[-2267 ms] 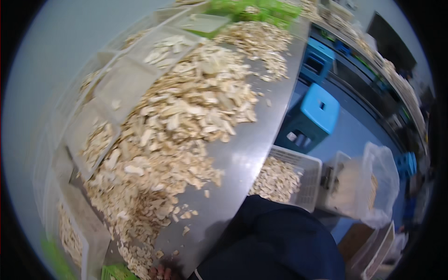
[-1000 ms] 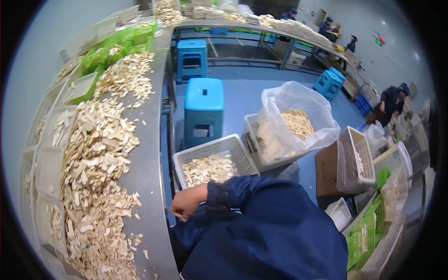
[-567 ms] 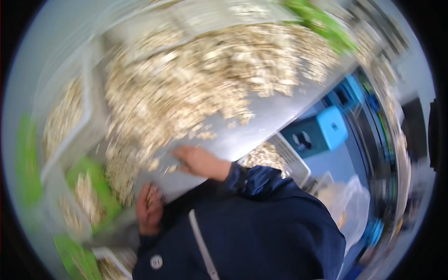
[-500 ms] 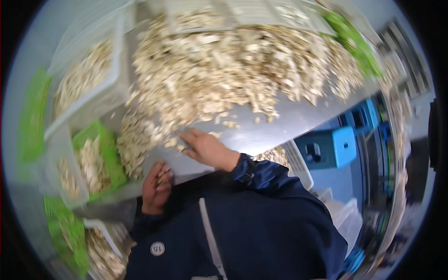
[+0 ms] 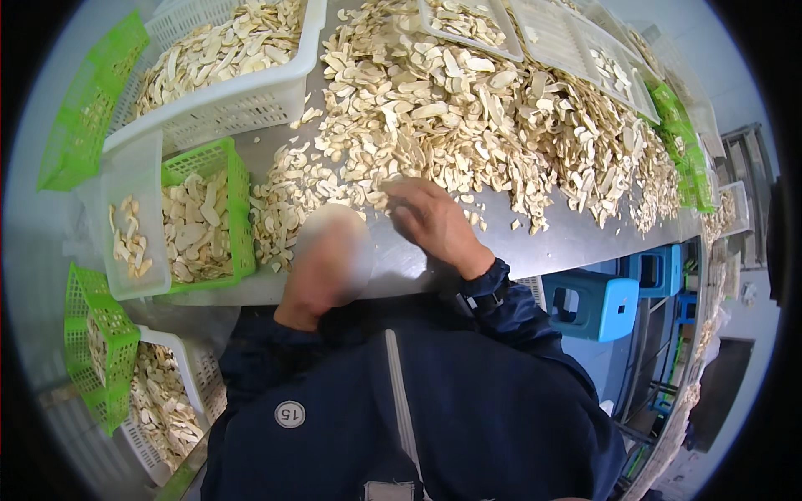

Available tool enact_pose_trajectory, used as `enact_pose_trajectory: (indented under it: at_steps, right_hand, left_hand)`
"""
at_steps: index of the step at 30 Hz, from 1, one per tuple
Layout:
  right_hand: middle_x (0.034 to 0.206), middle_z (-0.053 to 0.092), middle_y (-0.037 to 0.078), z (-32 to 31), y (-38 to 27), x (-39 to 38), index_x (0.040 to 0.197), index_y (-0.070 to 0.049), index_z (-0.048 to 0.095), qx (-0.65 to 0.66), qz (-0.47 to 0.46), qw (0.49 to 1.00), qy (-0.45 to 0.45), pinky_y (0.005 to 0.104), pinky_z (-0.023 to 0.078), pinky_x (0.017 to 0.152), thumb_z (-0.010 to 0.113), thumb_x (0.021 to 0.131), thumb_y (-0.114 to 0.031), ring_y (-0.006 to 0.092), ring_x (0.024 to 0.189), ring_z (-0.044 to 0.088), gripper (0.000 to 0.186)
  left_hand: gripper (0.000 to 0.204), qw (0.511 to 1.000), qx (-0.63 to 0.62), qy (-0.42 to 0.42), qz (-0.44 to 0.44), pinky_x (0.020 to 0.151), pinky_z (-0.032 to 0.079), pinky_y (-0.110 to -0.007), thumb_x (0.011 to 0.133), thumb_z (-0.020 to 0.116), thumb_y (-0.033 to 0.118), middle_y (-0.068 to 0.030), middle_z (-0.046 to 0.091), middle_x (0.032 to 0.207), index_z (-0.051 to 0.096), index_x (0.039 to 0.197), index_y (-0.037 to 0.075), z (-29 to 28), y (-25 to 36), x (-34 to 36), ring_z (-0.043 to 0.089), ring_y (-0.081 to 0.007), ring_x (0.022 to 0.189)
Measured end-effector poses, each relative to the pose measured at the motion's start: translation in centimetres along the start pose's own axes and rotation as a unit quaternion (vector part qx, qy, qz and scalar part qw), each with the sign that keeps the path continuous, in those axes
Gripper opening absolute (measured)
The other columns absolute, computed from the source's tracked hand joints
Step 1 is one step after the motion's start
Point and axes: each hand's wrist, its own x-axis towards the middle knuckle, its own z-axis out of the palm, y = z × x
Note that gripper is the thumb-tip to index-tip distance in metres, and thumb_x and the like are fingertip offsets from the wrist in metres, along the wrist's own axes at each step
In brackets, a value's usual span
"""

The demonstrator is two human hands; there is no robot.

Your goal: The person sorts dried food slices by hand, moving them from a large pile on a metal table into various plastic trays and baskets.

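A wide pile of pale dried slices (image 5: 451,117), resembling mushroom, lies on the steel tabletop (image 5: 576,246). At its near edge my right hand (image 5: 426,217) has bent fingers slightly apart, their tips by loose slices; I see nothing held between them. My left hand (image 5: 326,259) is beside it, lower and to the left, its fingers smeared so that any contents are hidden. A green basket of larger slices (image 5: 200,221) stands to the left, with a translucent tray of a few slices (image 5: 134,242) beside it.
A white basket of slices (image 5: 284,100) is at the back left, and translucent trays (image 5: 564,42) line the back. Green baskets (image 5: 677,150) sit at the right end. Blue stools (image 5: 593,305) stand beyond the front edge; more filled baskets (image 5: 163,401) are low at left.
My view swung from along the table and room to face the pile. Since half a second ago, both hands have moved up and rightward in view, the right one toward the pile.
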Motion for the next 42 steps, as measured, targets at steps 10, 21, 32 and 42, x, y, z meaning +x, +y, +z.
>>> enact_pose_trajectory:
  at_steps: [10, 21, 32, 42]
  right_hand:
    - [0.099, 0.066, 0.012, 1.9, 0.0, 2.0, 0.123, -0.013, 0.062, -0.161, -0.017, 0.986, 0.030, 0.0417, 0.053, 0.081, 0.072, 0.083, -0.019, 0.0336, 0.090, 0.064, 0.041]
    - [0.092, 0.068, 0.011, -0.8, 0.8, 0.6, 0.100, -0.009, 0.071, -0.099, 0.049, 0.991, 0.079, 0.0407, 0.054, 0.073, 0.071, 0.085, -0.017, 0.0327, 0.084, 0.066, 0.017]
    - [0.088, 0.066, 0.009, 0.3, 2.1, 0.1, 0.101, -0.010, 0.068, -0.121, 0.022, 0.991, 0.055, 0.0412, 0.053, 0.072, 0.073, 0.083, -0.019, 0.0326, 0.083, 0.065, 0.021]
    - [0.093, 0.068, 0.013, -0.7, -1.3, 0.0, 0.100, -0.006, 0.068, 0.160, 0.226, 0.957, -0.088, 0.0385, 0.052, 0.072, 0.071, 0.088, -0.021, 0.0315, 0.083, 0.065, 0.020]
  left_hand:
    - [0.030, 0.988, -0.156, -0.003, -0.013, 0.055, 0.046, -0.023, 0.101, 0.056, 0.028, -0.0041, 0.062, 0.096, 0.057, 0.124, 0.008, 0.5, 0.6, -1.2, 0.060, -0.0141, 0.076]
    - [0.026, 0.988, -0.147, -0.029, -0.023, 0.053, 0.044, -0.022, 0.101, 0.055, 0.025, -0.0046, 0.061, 0.095, 0.057, 0.120, 0.007, 0.1, 0.2, -0.3, 0.057, -0.0124, 0.074]
    - [0.031, 0.995, -0.090, -0.032, -0.033, 0.056, 0.046, -0.022, 0.103, 0.051, 0.031, -0.0056, 0.060, 0.100, 0.057, 0.122, 0.007, 1.6, 0.5, -0.4, 0.057, -0.0144, 0.079]
    - [0.035, 0.998, -0.043, -0.002, -0.051, 0.057, 0.049, -0.022, 0.104, 0.049, 0.034, -0.0058, 0.060, 0.099, 0.057, 0.121, 0.005, 3.5, 1.2, -0.9, 0.058, -0.0157, 0.079]
